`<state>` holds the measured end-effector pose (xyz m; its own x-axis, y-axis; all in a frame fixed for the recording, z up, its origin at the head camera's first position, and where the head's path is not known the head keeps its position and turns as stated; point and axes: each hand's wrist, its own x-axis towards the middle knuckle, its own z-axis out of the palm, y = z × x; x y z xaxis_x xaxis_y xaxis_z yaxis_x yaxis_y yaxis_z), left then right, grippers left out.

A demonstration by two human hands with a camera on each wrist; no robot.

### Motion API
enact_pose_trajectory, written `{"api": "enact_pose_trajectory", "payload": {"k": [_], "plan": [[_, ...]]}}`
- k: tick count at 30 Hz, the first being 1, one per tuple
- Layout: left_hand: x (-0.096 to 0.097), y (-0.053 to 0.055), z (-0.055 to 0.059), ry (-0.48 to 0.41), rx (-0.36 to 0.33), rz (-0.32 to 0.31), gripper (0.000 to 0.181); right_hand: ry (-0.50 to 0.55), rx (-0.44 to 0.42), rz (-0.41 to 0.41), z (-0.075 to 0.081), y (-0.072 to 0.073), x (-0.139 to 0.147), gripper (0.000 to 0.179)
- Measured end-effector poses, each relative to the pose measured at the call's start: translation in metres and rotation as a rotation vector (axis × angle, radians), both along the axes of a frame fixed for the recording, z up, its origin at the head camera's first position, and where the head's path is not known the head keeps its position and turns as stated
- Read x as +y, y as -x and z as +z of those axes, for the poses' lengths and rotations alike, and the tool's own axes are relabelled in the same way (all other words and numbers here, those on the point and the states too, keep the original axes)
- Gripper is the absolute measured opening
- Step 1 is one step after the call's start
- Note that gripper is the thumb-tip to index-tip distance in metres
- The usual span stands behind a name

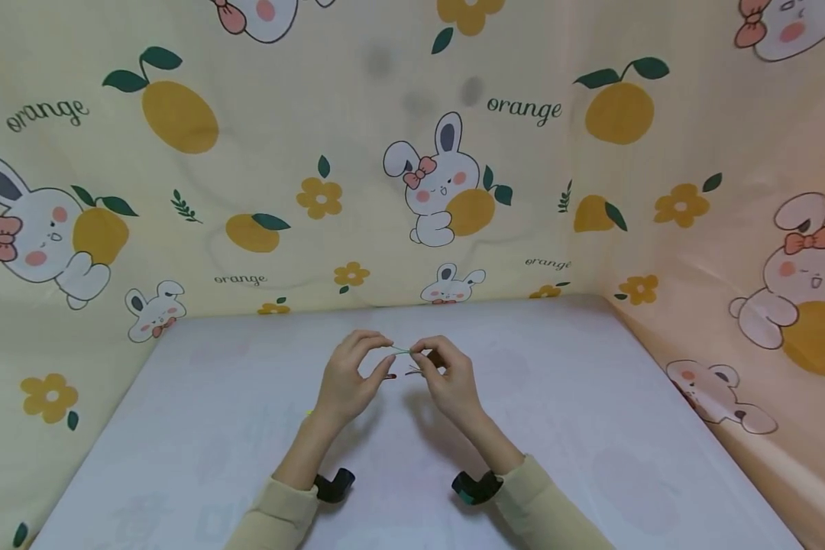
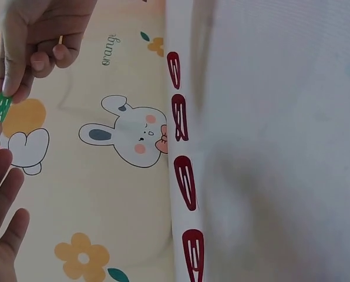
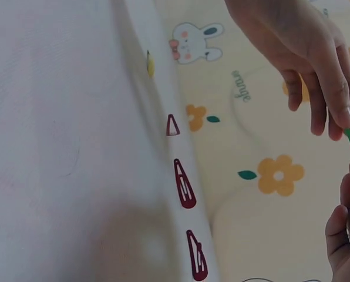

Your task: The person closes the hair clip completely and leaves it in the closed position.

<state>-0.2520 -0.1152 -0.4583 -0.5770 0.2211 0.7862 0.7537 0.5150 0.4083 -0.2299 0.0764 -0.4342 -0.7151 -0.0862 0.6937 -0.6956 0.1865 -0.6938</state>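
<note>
A slim green snap hair clip (image 1: 400, 351) spans the gap between my two hands above the table. My left hand (image 1: 347, 378) pinches one end between thumb and fingertips, and my right hand (image 1: 451, 382) pinches the other. Seen close in the left wrist view, the green clip (image 2: 2, 108) has slots along its length; fingertips cover both ends. Below the hands, dark red snap hair clips (image 2: 185, 182) lie in a row on the table. One red clip (image 1: 389, 376) shows just past my left thumb.
A yellow clip (image 3: 150, 63) lies on the white table (image 1: 591, 428) at one end of the red row, near my left wrist. A patterned cloth wall (image 1: 357, 114) with rabbits and oranges encloses the table's back and sides.
</note>
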Motion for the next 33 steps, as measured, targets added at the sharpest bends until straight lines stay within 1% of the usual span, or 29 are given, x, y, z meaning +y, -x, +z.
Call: {"api": "enact_pose_trajectory", "payload": {"k": [4, 12, 17, 21, 24, 28, 30, 33], "plan": [[-0.001, 0.0, -0.002, 0.011, -0.016, -0.009, 0.023, -0.02, 0.008, 0.013, -0.002, 0.0, 0.001, 0.02], [-0.001, -0.001, -0.006, 0.021, -0.024, -0.017, 0.021, -0.036, 0.011, 0.034, -0.007, 0.002, 0.004, 0.019], [0.0, 0.001, -0.006, 0.021, -0.017, -0.028, 0.019, -0.054, 0.03, 0.036, -0.006, 0.006, 0.006, 0.017], [0.001, 0.0, -0.005, 0.025, -0.035, -0.031, 0.017, -0.056, 0.03, 0.043, -0.006, 0.008, 0.007, 0.018], [0.001, 0.0, -0.006, 0.018, -0.058, -0.026, 0.016, -0.052, 0.02, 0.056, -0.02, 0.018, 0.01, 0.019], [0.001, 0.0, -0.007, 0.006, -0.062, -0.018, 0.016, -0.056, 0.017, 0.051, -0.034, 0.027, 0.012, 0.02], [0.002, 0.0, -0.007, 0.002, -0.05, -0.013, 0.017, -0.063, 0.018, 0.041, -0.029, 0.023, 0.01, 0.02], [0.002, -0.001, -0.007, -0.004, -0.04, -0.001, 0.018, -0.074, 0.022, 0.038, -0.017, 0.014, 0.007, 0.016]]}}
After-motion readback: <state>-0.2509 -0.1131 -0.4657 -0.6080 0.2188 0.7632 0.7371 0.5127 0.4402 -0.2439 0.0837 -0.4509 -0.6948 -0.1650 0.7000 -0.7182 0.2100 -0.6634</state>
